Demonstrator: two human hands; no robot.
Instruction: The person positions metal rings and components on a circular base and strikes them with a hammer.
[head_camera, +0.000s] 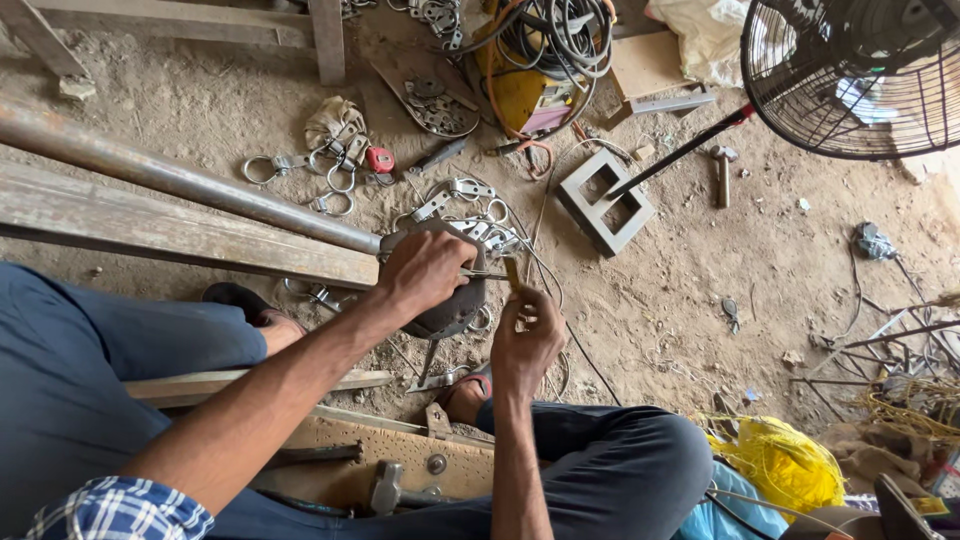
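Head view looks down on a dirt floor (700, 300) strewn with metal parts. Largest is the long steel pipe (190, 180), its axis running from ten o'clock down toward four o'clock, its near end pointing at the person's knees and meeting a dark rounded metal piece (450, 305) at the middle. The left hand (425, 270) is closed over the top of that piece, pressing it against the pipe end. At five o'clock from it, the right hand (525, 340) pinches a short yellowish strip (512, 272), upright, tip toward twelve. A thin rod (485, 273) lies level between the hands. Judging by this, the fitting looks mid-way: piece seated, not yet fixed. Loose clamps (470, 210) lie beyond, at twelve o'clock; a hammer (385, 487) waits by the knees.
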